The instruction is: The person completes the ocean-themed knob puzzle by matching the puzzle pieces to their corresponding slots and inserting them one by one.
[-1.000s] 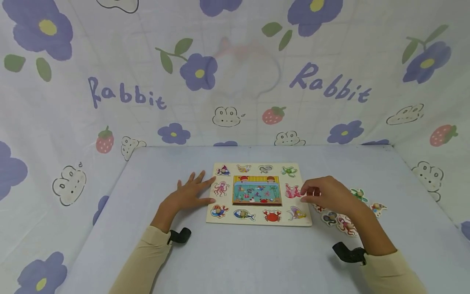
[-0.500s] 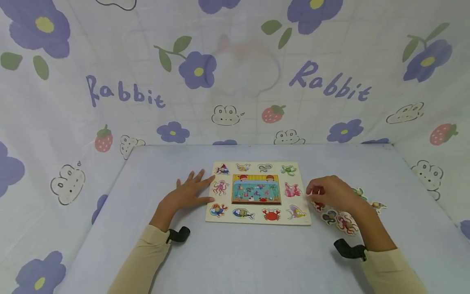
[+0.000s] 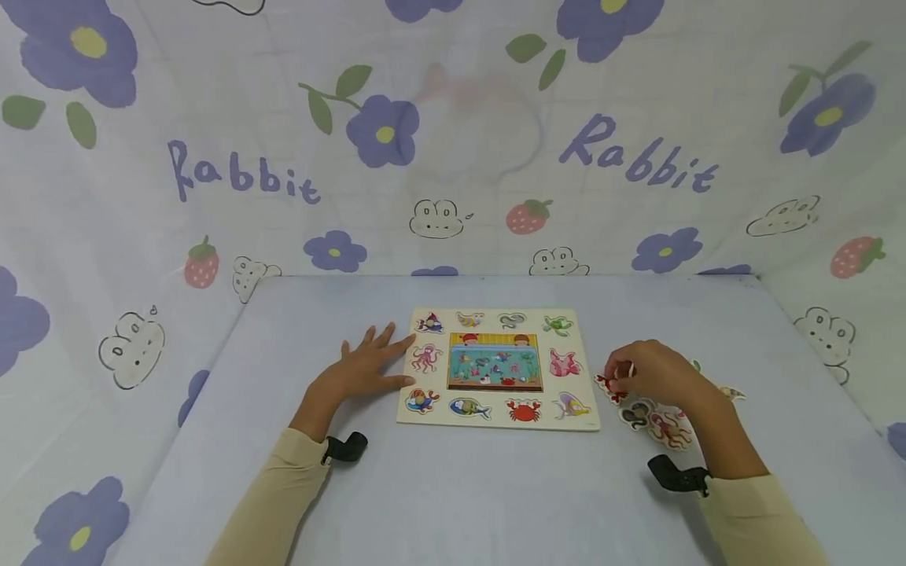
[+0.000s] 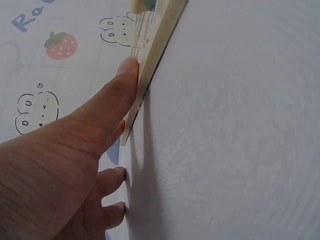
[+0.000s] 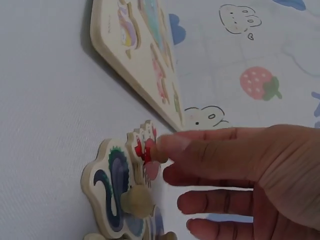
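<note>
Pinched between thumb and curled forefinger, the knob [image 5: 161, 154] of a small red piece [image 5: 146, 153] is in the grip of a person's right hand [image 3: 650, 375], at the near side of a white-covered table [image 3: 488, 495]. The angle is tight, and we cannot tell whether the piece is raised or resting on the cloth. It sits at the tips of the right fingers, just off the right edge of a wooden board [image 3: 556, 385].

The left hand [image 3: 359, 373] lies spread and relaxed, thumb and forefinger against the board's left edge; in the left wrist view we see the thumb touching it. Between the two hands, the board shows a fish-tank picture [image 3: 495, 368] ringed by sea creatures. Nearest the left hand sit three knobbed pieces: a fish [image 3: 429, 323], an orange-clawed creature [image 3: 421, 401] and a blue fish [image 3: 469, 408].

Beneath the right hand, toward the body, we find a dark seahorse-like piece [image 3: 635, 415] close beside an octopus piece [image 3: 669, 429]. To the right of that wrist shows the tip of an orange-and-white piece [image 3: 734, 392]. Beyond both hands hangs a white cloth [image 3: 495, 259] printed with purple flowers, strawberries and the word "Rabbit".
</note>
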Available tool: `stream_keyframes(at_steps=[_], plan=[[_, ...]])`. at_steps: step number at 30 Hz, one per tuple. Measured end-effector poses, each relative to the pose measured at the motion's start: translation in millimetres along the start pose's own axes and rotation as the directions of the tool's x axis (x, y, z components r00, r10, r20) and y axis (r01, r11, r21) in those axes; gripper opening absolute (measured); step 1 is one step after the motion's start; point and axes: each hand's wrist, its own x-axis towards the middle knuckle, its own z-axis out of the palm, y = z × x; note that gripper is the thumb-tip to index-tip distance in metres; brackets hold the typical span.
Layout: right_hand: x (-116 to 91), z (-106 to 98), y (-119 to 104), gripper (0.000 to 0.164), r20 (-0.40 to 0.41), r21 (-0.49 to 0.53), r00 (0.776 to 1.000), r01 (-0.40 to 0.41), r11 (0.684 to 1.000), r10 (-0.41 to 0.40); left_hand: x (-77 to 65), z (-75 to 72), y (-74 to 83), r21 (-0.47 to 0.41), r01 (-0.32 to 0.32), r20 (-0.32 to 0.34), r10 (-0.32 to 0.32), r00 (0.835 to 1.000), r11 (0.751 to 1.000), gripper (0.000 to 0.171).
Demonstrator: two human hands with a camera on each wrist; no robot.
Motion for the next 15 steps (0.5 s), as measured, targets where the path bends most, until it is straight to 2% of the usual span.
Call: stream_keyframes(at_steps=[5, 15], plan=[[4.2, 4.3, 4.4, 0.010, 0.008, -0.061, 1.000, -0.006, 0.998, 0.007, -0.6, 0.1, -0.3, 0.000, 0.000, -0.002, 0.000, 1.000, 1.000, 0.085], [1.1, 4.3, 3.9, 0.009, -0.002, -0.059, 1.000, 0.014, 0.998, -0.014, -0.8, 0.0, 1.7, 0.003, -0.003, -0.005, 0.003, 1.000, 1.000, 0.085]])
